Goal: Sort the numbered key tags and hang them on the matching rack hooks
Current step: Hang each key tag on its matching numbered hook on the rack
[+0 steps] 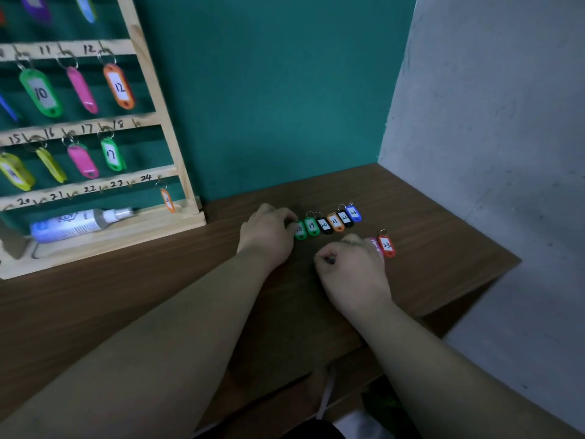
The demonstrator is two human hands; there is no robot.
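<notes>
While the left hand (269, 231) curls thumb and forefinger onto the ring end of green tag 18 (300, 232) at the centre of the frame, the right hand (353, 267) sits just below and right of it, knuckles up and fingers bunched. Something dark shows at its thumb tip, too blurred to tell whether it is pinched or only shadow.

Tag 18 heads a row on the brown table (443, 248), slanting up to the right and packed side by side: green tag 19 (312, 225), black tag 20 (325, 225), then 21, 22 and a blue 23. Laid in number order, they can probably be lifted off one at a time from the low end. An orange tag 23 (386, 246) and a pink tag (375, 243) half under the right knuckles lie apart from the row, seemingly unsorted.

At the left of the frame stands the wooden rack (164, 99). Hook 18 (136, 123) is bare, beside the hanging green tag 17 (111, 154), which likely explains the grip on 18.
</notes>
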